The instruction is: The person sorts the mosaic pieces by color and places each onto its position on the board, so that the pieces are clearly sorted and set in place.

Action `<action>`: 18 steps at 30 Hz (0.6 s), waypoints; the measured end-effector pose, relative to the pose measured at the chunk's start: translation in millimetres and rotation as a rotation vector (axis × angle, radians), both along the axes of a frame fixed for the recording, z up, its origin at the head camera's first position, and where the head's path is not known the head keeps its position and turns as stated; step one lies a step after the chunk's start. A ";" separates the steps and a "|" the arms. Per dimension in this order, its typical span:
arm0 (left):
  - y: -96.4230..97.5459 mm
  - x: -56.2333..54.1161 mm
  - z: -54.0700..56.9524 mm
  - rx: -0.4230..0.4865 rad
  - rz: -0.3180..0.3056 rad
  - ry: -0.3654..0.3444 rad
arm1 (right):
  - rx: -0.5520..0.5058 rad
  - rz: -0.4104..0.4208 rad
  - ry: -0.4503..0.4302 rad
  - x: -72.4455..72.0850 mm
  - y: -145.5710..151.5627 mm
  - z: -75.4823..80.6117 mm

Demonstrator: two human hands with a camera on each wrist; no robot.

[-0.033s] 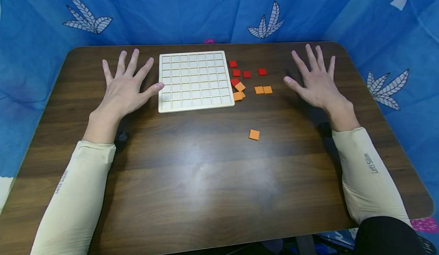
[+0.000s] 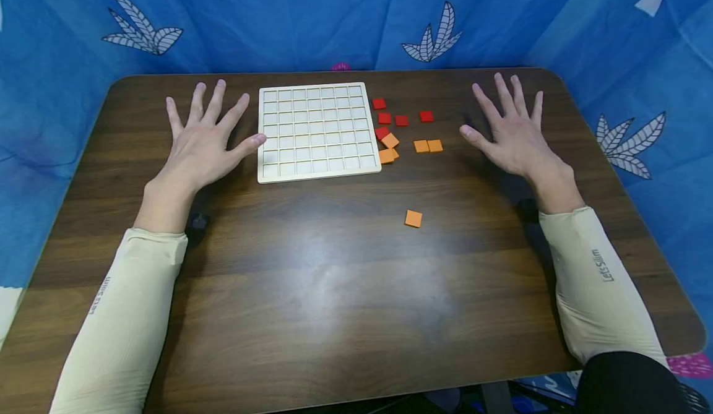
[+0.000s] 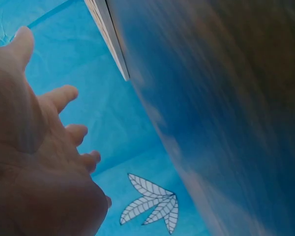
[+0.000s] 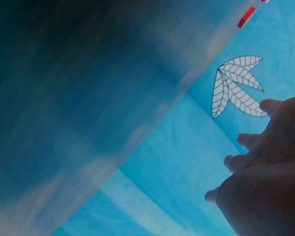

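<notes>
My left hand (image 2: 202, 148) is held over the table with its fingers spread, palm down and holding nothing. Its thumb tip overlaps the left edge of a pale square grid board (image 2: 319, 177) in the head view. In the left wrist view the board (image 3: 110, 44) shows only as a thin edge beyond the fingers (image 3: 61, 97). On the other side, my right hand (image 2: 515, 135) is spread in the same way, with nothing in it. Between it and the board lie several red square tiles (image 2: 426, 116) and several orange square tiles (image 2: 434, 146).
One orange tile (image 2: 413, 218) lies apart, nearer the front of the brown wooden table (image 2: 312, 296). A few red and orange tiles touch or overlap at the board's right edge. Blue cloth (image 2: 312, 18) with leaf prints hangs behind the table and along its sides.
</notes>
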State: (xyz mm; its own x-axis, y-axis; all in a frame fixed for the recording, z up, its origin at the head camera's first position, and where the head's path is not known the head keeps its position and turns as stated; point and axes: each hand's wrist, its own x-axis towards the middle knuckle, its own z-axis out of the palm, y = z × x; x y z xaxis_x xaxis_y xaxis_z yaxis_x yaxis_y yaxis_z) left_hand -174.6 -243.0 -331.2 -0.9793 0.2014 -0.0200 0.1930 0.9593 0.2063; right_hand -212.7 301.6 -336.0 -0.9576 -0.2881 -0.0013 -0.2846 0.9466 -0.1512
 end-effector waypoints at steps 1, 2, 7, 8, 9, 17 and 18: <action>-0.1 -0.2 0.0 0.000 -0.001 -0.003 | -0.004 0.003 0.000 0.0 -0.2 -0.3; 0.0 0.0 0.2 -0.002 -0.001 -0.005 | -0.007 0.004 0.000 0.0 -0.2 -0.2; 0.8 -1.7 1.7 -0.001 -0.009 -0.015 | -0.011 0.014 -0.009 -0.8 -1.0 3.7; 1.2 -2.2 2.1 0.002 -0.012 -0.020 | -0.025 0.018 -0.010 -0.5 -1.5 5.4; 1.4 -3.0 2.3 0.008 -0.017 -0.027 | -0.042 0.024 -0.012 0.4 -2.8 7.3; -4.0 -1.5 -4.9 0.038 -0.065 -0.170 | -0.244 0.165 -0.121 30.3 -33.1 22.2; -4.5 -1.4 -5.4 0.042 -0.068 -0.188 | -0.241 0.181 -0.138 34.0 -37.6 24.4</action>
State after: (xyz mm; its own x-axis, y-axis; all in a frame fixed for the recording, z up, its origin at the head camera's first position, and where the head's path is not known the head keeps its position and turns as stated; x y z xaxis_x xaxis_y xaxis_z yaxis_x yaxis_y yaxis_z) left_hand -176.0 -247.5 -336.6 -0.9431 0.2716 -0.1917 0.2116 0.9352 0.2840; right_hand -178.6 264.0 -311.6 -0.8862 -0.4617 -0.0385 -0.4066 0.8149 -0.4131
